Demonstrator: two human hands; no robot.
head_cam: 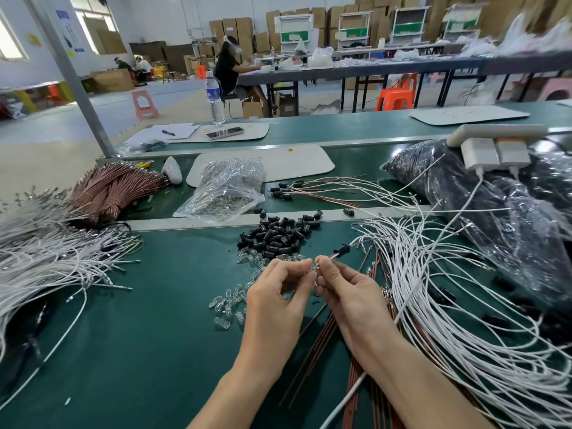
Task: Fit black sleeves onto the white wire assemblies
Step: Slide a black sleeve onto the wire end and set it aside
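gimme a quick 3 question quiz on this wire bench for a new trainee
1. True or false: the pile of black sleeves lies on the green table beyond both hands.
2. The right hand pinches a wire that already carries one black sleeve. Where is that sleeve? A: just past the right fingertips. B: inside the left palm. C: loose in the pile.
3. Fill in: the left hand pinches a small clear ____ at its fingertips.
Key: 1 true; 2 A; 3 bulb
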